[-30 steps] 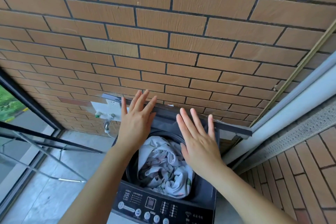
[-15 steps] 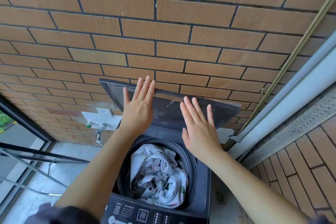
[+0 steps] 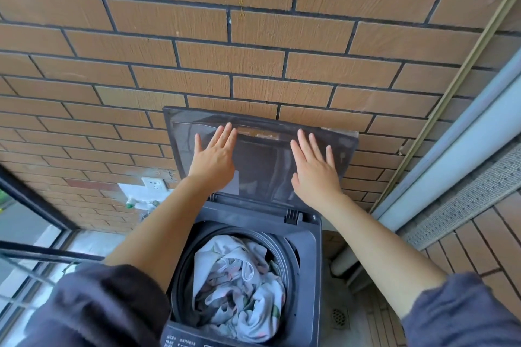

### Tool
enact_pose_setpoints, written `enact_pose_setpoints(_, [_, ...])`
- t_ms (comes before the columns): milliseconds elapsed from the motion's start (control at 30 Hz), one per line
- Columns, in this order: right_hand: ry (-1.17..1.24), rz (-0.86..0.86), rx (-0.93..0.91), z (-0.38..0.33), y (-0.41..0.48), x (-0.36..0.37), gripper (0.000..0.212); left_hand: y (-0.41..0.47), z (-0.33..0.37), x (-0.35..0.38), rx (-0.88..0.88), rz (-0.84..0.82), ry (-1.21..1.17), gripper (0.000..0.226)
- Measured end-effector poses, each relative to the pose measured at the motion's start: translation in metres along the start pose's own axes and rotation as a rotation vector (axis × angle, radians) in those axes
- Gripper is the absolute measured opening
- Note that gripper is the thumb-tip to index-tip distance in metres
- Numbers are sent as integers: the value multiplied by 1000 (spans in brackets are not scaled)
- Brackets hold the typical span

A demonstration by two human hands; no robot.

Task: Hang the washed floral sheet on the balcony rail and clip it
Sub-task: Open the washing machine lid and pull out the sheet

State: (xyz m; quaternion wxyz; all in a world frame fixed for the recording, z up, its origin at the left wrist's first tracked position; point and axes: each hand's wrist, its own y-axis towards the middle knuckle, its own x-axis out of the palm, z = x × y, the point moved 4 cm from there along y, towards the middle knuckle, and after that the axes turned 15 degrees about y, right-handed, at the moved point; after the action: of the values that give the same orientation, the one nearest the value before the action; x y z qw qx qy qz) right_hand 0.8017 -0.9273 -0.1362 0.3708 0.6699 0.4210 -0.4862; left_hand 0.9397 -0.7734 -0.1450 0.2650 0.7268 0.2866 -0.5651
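While left hand [image 3: 214, 158] and right hand [image 3: 315, 169] press flat-fingered on the raised washer lid [image 3: 262, 160] at twelve o'clock, the floral sheet [image 3: 239, 287] lies bunched, partly hidden, in the drum [image 3: 183, 262] at six; brick wall [image 3: 253, 70] behind.

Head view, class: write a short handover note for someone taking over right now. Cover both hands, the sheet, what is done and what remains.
Left hand: open, flat on the raised washer lid.
Right hand: open, flat on the same lid.
Floral sheet: bunched in the washer drum, neither hand on it.
Done: lid is up.
Left: lift the sheet out, hang it, clip it.
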Motion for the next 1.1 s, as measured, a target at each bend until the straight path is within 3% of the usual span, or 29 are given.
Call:
enact_pose_setpoints(600, [92,-80,-60,-9,-41,45,67,-41,7,28,-13,21,-147,74])
enact_pose_setpoints(967, [220,-552,29,-14,-105,180,68,-136,35,158,14,-395,-166,65])
enact_pose_setpoints(1100, [250,-698,72,-15,-119,236,79,-153,48,205,41,-503,-157,65])
